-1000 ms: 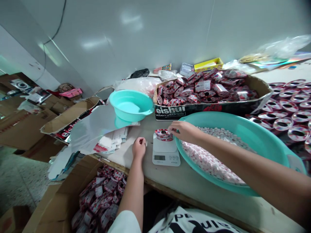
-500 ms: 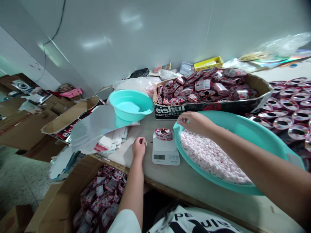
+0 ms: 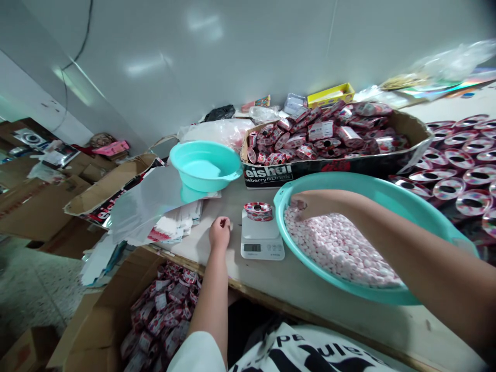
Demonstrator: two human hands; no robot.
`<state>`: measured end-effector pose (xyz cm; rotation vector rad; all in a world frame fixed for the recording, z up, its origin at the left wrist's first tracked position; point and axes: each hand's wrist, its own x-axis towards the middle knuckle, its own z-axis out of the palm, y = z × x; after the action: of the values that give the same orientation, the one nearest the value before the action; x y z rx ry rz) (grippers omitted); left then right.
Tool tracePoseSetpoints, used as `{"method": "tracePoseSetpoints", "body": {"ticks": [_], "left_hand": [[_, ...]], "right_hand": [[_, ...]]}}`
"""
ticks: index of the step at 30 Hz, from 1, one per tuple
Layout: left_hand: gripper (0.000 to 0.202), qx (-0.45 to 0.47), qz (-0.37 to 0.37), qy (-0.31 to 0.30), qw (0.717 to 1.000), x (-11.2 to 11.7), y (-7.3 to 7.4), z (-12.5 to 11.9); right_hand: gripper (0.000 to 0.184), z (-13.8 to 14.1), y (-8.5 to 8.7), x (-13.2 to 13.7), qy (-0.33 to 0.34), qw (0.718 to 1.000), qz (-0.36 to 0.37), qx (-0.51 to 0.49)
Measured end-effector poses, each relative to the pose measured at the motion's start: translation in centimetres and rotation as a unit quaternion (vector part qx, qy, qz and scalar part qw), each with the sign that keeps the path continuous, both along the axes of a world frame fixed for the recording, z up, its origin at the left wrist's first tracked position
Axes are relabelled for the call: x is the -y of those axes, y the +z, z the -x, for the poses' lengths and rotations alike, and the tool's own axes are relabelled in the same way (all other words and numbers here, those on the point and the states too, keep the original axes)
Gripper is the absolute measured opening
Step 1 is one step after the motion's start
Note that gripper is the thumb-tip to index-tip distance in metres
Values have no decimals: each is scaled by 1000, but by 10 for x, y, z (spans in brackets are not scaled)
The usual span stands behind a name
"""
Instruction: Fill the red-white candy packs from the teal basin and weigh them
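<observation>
My right hand (image 3: 315, 203) reaches into the large turquoise basin (image 3: 437, 219), its curled fingertips down at the near-left part of a heap of small white-pink candies (image 3: 344, 248). What lies between those fingers is hidden. My left hand (image 3: 219, 233) rests on the table in a loose fist, left of the scale, and its inside cannot be seen. On the white digital kitchen scale (image 3: 262, 249) sits one oval red-and-white container (image 3: 258, 211) with a dark hole in its top. Neither hand touches it.
Behind stand a small turquoise basin (image 3: 205, 168) and a carton (image 3: 271, 175) heaped with similar containers. Rows of upright containers (image 3: 449, 188) fill the right. Paper slips (image 3: 176, 223) and plastic sheeting (image 3: 145, 199) lie at left. Below the table edge is an open cardboard box (image 3: 91, 330) of containers.
My right hand has gone from above the basin's left rim down into the candies. My left hand keeps its loose fist on the table. The view has shifted slightly.
</observation>
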<state>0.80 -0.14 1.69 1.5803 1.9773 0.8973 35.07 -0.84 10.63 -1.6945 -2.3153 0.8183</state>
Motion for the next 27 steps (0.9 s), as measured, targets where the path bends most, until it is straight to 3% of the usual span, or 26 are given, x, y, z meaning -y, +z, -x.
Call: {"method": "tracePoseSetpoints", "body": {"ticks": [6, 15, 21, 27], "left_hand": [[11, 2, -8, -6, 1000, 0, -3, 2], [11, 7, -12, -5, 1000, -3, -8, 3], [11, 7, -12, -5, 1000, -3, -9, 3], [11, 0, -5, -4, 1000, -3, -8, 2]], "right_hand": [[21, 4, 7, 3, 45, 998, 46, 17], [28, -2, -8, -7, 61, 996, 63, 36], [25, 4, 4, -3, 79, 992, 72, 62], [24, 4, 15, -1, 53, 994, 56, 82]]}}
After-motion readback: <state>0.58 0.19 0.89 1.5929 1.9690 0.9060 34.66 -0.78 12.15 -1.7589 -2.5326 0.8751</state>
